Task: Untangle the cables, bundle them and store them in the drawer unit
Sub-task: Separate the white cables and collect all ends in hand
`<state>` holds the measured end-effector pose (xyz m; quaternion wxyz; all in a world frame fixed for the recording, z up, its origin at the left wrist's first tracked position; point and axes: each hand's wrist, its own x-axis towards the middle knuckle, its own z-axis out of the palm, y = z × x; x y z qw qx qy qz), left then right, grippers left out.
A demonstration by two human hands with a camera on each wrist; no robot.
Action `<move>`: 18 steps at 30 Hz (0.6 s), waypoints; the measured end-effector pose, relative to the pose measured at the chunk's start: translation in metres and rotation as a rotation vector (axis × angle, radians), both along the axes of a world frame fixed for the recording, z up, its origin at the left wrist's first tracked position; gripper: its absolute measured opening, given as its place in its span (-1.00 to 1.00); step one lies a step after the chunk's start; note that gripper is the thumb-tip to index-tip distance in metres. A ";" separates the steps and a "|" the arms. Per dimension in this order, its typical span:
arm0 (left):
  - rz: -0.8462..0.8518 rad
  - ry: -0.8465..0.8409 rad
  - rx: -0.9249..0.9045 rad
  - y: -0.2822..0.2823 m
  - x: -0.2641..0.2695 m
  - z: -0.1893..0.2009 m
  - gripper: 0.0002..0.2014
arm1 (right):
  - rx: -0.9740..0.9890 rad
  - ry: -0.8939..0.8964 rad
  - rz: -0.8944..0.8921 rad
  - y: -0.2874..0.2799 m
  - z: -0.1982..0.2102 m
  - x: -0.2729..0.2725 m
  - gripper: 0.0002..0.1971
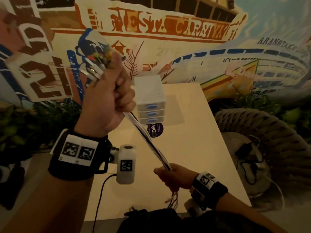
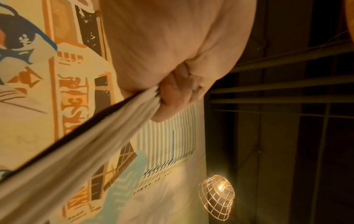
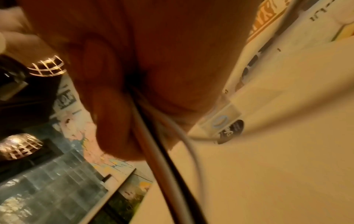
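Several cables (image 1: 148, 140), white ones with at least one black among them, run as one tight straight bunch between the two hands, above the pale table (image 1: 210, 148). The left hand (image 1: 107, 101) is raised and closed in a fist around the upper part of the bunch; the plugs (image 1: 96, 68) stick out above its fingers, a little blurred. The right hand (image 1: 175, 177) is lower and nearer to the body, with fingers curled around the same bunch, and the loose ends (image 1: 173, 199) hang down under it. In the right wrist view one white cable bows out from the others just below the fist.

The drawer unit (image 1: 150, 101) stands on the table behind the bunch, and its three drawers look closed. So, in my judgement, the cables are straightened but not yet folded, and nothing is stored.

What can go wrong from here: the bunch is under tension, so if one fist loosens, some strands may slip out and cross again. The bowed cable may make a loop and catch the others when the bunch is folded. The hanging ends are free, so they may twist together or catch on the table edge. The plugs are crowded at the top, and a hard pull could stress them. Both hands are busy too, so opening a drawer needs one hand to let go, and the bundle may then spring open.
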<state>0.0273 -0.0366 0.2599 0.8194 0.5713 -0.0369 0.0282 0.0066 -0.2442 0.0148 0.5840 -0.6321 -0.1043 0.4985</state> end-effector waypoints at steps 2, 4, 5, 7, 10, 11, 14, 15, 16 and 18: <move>0.033 -0.015 0.006 0.004 0.000 0.006 -0.51 | -0.071 0.008 -0.024 -0.009 -0.015 -0.004 -0.47; 0.050 -0.020 -0.003 0.008 0.001 0.010 -0.51 | -0.171 -0.020 0.001 -0.022 -0.028 -0.006 -0.45; 0.058 -0.014 -0.007 0.009 0.001 0.010 -0.51 | -0.225 -0.038 0.026 -0.029 -0.034 -0.006 -0.44; 0.075 -0.005 -0.015 0.009 0.002 0.008 -0.51 | -0.301 -0.076 0.057 -0.041 -0.042 -0.007 -0.41; 0.062 0.018 -0.022 0.005 0.002 0.001 -0.51 | -0.415 -0.244 0.172 -0.051 -0.037 -0.005 -0.44; 0.037 0.033 -0.026 0.003 0.001 0.000 -0.52 | -0.440 -0.327 0.237 -0.054 -0.030 -0.004 -0.50; -0.074 0.083 -0.045 -0.001 -0.004 -0.005 -0.54 | -0.448 -0.453 0.309 -0.070 -0.001 0.003 -0.61; -0.115 0.091 -0.046 -0.003 -0.006 -0.007 -0.55 | -0.429 -0.467 0.282 -0.077 0.011 0.007 -0.42; -0.149 0.094 -0.042 -0.006 -0.010 -0.010 -0.56 | -0.411 -0.505 0.242 -0.082 0.025 0.012 -0.23; -0.195 0.115 -0.009 -0.016 -0.014 -0.020 -0.59 | -0.359 -0.662 0.135 -0.087 0.064 0.025 -0.03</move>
